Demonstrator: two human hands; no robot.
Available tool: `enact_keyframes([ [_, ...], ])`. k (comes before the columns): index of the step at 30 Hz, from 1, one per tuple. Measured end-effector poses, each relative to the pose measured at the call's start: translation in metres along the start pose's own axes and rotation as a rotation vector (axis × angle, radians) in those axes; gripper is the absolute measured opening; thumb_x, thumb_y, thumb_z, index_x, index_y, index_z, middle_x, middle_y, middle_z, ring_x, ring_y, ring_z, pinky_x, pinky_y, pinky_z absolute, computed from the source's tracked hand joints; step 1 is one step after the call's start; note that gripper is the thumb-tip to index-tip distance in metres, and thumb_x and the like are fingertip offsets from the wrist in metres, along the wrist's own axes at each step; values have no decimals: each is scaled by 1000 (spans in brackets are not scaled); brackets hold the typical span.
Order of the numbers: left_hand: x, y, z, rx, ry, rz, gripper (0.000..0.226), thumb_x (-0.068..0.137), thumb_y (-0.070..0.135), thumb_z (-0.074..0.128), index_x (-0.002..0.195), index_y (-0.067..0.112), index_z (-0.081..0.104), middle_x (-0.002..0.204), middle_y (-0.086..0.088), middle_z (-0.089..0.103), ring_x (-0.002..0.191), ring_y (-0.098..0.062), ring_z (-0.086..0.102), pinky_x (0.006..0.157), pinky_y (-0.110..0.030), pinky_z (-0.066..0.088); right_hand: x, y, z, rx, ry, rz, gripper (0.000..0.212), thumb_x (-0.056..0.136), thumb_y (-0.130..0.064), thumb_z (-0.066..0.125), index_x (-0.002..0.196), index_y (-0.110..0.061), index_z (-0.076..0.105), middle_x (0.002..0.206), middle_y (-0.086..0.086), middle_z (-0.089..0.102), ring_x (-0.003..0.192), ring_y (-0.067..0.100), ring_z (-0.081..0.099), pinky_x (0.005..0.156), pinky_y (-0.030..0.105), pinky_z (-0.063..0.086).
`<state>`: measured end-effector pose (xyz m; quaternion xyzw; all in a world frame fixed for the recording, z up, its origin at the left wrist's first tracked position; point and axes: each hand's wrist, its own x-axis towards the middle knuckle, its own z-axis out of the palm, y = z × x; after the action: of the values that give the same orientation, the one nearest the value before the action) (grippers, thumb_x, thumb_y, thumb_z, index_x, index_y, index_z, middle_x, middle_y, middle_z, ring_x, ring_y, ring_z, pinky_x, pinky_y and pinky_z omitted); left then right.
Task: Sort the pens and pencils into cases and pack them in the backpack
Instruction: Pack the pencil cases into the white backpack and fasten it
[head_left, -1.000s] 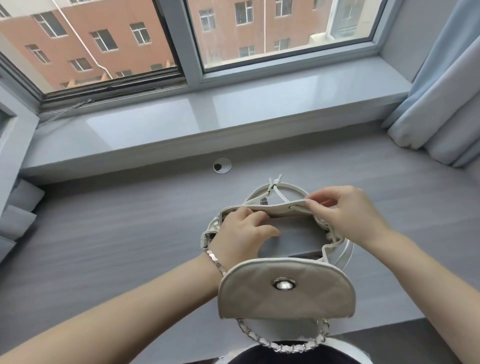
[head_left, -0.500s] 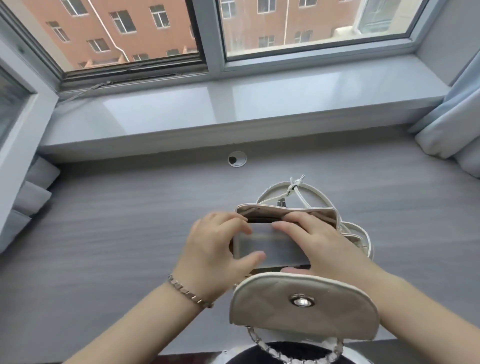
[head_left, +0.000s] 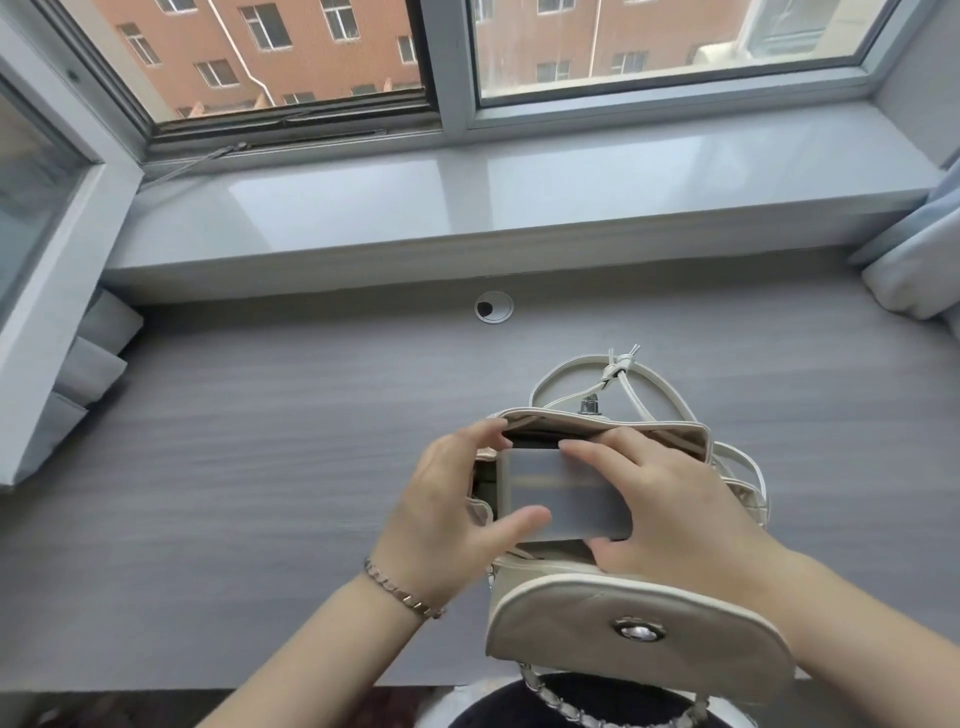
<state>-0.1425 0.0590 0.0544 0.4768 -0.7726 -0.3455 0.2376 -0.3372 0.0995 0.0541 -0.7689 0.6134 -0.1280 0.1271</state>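
Presently the case (head_left: 556, 493) is being held over the open mouth of the backpack (head_left: 670, 431), between the two hands. Its one end is being pinched by the left hand (head_left: 447, 509), with the thumb on the near edge and the fingers curled over the far edge. Its other end is being gripped by the right hand (head_left: 670, 509), with the fingers laid across the top and the thumb tucked under.

A clean entry is being judged to depend on the far edge being tipped down first, under the fingertips, so that the soft rim just beyond them is not being caught and folded inward. The mouth looks barely wider than the case, so both ends are best being lowered together.

The case is being seen as a flat, frosted grey rectangle. A blurred yellowish band is being shown through it, but its contents cannot be told. The flap (head_left: 623, 629) is being left hanging open below the wrists, toward the person. The drawstring (head_left: 618, 364) is being left loose beyond the fingertips.
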Motion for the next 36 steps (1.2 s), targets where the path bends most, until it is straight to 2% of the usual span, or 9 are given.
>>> enact_keyframes([
  [5, 4, 6, -2, 246, -179, 22, 83, 60, 69, 33, 135, 35, 35, 127, 31, 35, 133, -3, 26, 104, -15, 29, 3, 4, -2, -40, -18, 38, 65, 46, -41, 66, 109, -27, 64, 90, -9, 67, 72, 12, 67, 56, 15, 45],
  [9, 9, 7, -7, 531, -300, -6, 92, 65, 68, 56, 143, 33, 21, 143, 20, 35, 140, -12, 23, 105, -31, 39, 10, 1, 1, -114, -132, 30, 71, 55, -46, 73, 123, -32, 56, 108, -4, 66, 93, 21, 67, 73, 29, 53],
  [13, -1, -4, -6, 450, -18, 46, 51, 75, 49, 55, 119, 22, 56, 98, 10, 67, 83, -15, 67, 59, -15, 48, 35, 5, -1, -162, -269, 183, 68, 82, -49, 54, 142, -36, 25, 135, -2, 46, 124, 21, 45, 97, 30, 38],
  [16, -9, -17, 0, 290, -23, 14, 24, 76, 37, 54, 95, 25, 62, 91, 6, 62, 73, -11, 59, 56, -17, 44, 49, 6, 13, -151, -171, 191, 54, 89, -39, 49, 139, -27, 34, 129, 3, 51, 117, 24, 51, 90, 33, 43],
  [19, -13, -21, 18, 237, -16, 51, 21, 69, 32, 48, 76, 15, 60, 82, 8, 50, 63, -11, 50, 50, -25, 42, 30, 0, 31, -154, 2, 23, 68, 52, -46, 77, 111, -14, 66, 101, 4, 69, 85, 23, 69, 69, 29, 54],
  [22, -20, -19, 21, 267, 41, 100, 26, 71, 28, 48, 97, 29, 54, 98, 15, 47, 68, -7, 50, 52, -20, 45, 10, 1, 42, -124, 43, -34, 79, 36, -49, 87, 105, -15, 69, 105, 4, 70, 90, 22, 68, 71, 34, 56],
  [28, -9, -15, -1, 162, 205, -27, 69, 63, 47, 58, 128, 31, 38, 110, 8, 36, 76, -2, 49, 62, -31, 55, 15, 12, -8, 57, 498, 10, 24, 78, -31, 62, 91, -13, 72, 102, 9, 66, 95, 19, 54, 85, 30, 43],
  [33, 36, -5, -10, -14, -249, -496, 34, 86, 26, 58, 118, 21, 52, 105, 4, 51, 97, -21, 59, 86, -36, 53, 24, 41, -36, 285, -248, 577, 41, 74, -34, 73, 110, -19, 58, 107, -1, 59, 105, 19, 54, 83, 30, 40],
  [36, 52, -4, -10, 21, -322, -539, 19, 94, 15, 40, 91, 3, 55, 84, -12, 56, 78, -37, 68, 65, -43, 59, 33, 43, -28, 272, -86, 501, 9, 80, -15, 67, 83, -7, 70, 78, 11, 64, 81, 28, 55, 64, 31, 37],
])
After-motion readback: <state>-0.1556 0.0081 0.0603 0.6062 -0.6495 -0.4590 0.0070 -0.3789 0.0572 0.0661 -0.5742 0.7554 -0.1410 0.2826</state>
